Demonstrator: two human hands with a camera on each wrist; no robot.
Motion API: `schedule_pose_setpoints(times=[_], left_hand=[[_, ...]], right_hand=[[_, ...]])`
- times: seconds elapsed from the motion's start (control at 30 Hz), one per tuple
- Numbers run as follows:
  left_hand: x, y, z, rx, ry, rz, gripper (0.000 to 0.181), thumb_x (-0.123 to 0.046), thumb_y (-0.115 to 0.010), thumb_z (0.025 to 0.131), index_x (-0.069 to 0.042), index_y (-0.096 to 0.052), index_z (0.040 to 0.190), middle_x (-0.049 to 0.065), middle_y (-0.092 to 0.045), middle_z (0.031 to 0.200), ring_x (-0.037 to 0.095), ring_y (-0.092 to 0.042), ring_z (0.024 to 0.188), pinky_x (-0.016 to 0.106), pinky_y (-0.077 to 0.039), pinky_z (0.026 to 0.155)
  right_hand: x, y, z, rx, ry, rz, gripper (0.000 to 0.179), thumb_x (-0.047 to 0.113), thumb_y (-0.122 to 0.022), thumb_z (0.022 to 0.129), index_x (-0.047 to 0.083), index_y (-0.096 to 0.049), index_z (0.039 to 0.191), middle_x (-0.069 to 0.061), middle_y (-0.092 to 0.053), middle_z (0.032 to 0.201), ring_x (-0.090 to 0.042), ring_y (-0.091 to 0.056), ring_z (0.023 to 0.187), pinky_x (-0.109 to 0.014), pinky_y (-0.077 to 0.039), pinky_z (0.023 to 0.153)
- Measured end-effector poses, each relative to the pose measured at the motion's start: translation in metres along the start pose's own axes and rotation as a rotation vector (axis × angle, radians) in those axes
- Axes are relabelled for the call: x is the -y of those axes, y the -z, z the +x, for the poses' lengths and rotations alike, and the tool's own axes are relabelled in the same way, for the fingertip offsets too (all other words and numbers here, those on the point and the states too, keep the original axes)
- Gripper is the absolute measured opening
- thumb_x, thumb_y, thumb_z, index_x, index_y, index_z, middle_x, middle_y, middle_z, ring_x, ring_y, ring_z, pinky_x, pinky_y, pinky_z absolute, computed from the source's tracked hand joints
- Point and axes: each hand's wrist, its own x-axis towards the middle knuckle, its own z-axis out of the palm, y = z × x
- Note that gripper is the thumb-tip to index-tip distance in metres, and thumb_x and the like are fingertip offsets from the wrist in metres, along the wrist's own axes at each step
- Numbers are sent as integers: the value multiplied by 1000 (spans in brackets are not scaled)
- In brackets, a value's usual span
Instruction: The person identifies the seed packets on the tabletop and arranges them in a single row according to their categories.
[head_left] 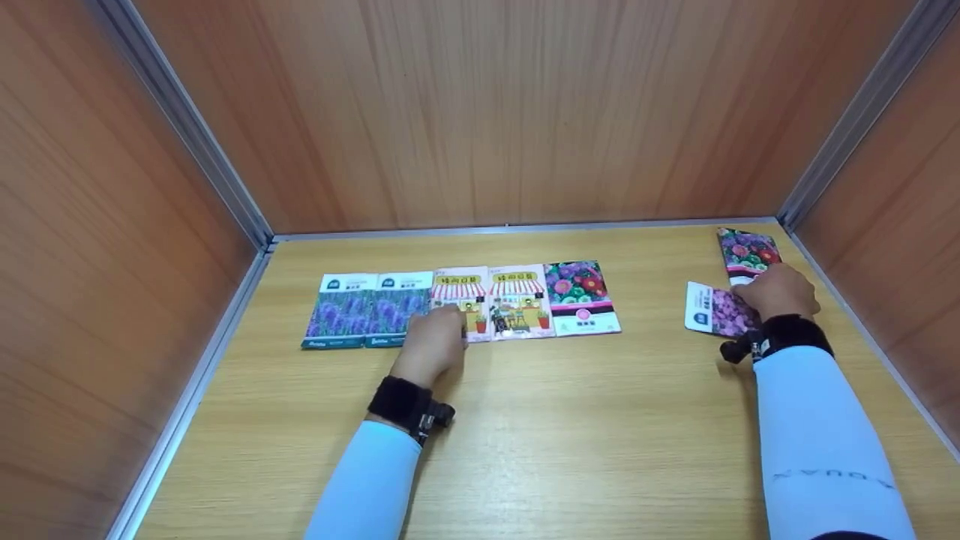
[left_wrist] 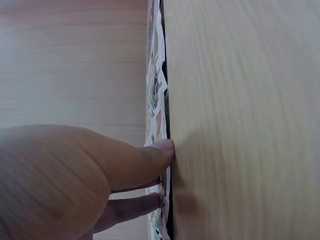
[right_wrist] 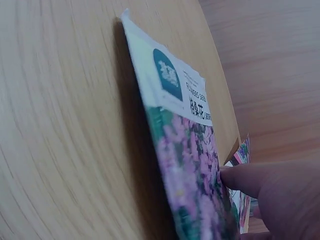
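Note:
Several seed packets lie side by side in a row on the table: two with purple flowers, two pink ones with a striped awning, and one with mixed bright flowers. My left hand touches the left awning packet, fingertips down; in the left wrist view the thumb rests at the row's near edge. At the right, my right hand pinches a pink-flower seed packet by its side, with the packet tilted off the table. Its other fingers are mostly hidden.
Another mixed-flower packet lies by the back right corner, just beyond the right hand. Wooden panels with metal edging enclose the table at the back, left and right.

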Motion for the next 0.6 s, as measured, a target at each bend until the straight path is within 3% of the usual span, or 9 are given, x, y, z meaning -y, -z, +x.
schedule_pose_setpoints(times=[0.2, 0.3, 0.43, 0.6], left_hand=[[0, 0, 0, 0, 2, -2, 6, -17, -82, 103, -13, -78, 102, 3, -77, 109, 31, -75, 102, 62, -53, 109], [1, 1, -1, 0, 6, -16, 5, -16, -82, 103, -12, -79, 103, 3, -78, 108, 30, -75, 101, 60, -53, 107], [0, 2, -1, -7, 7, -24, 5, -14, -83, 102, -12, -78, 102, 3, -77, 108, 29, -74, 99, 59, -52, 106], [0, 2, -2, -22, -8, -32, 10, -15, -85, 101, -12, -77, 97, 2, -75, 104, 29, -73, 97, 59, -53, 109]], right_hand=[[1, 1, 2, -5, 35, -45, 84, 51, -68, 108, -20, -50, 149, -40, -58, 142, -49, -57, 117, -73, -48, 117], [1, 2, 2, -17, 36, -27, 80, 48, -66, 109, -20, -50, 148, -41, -57, 144, -51, -57, 119, -78, -44, 120], [1, 4, -2, -58, 40, 36, 70, 44, -59, 114, -18, -51, 145, -39, -58, 139, -51, -57, 117, -73, -47, 113], [8, 5, -9, -186, 96, 81, 53, 33, -43, 120, -14, -58, 138, -35, -64, 128, -50, -61, 108, -65, -49, 99]])
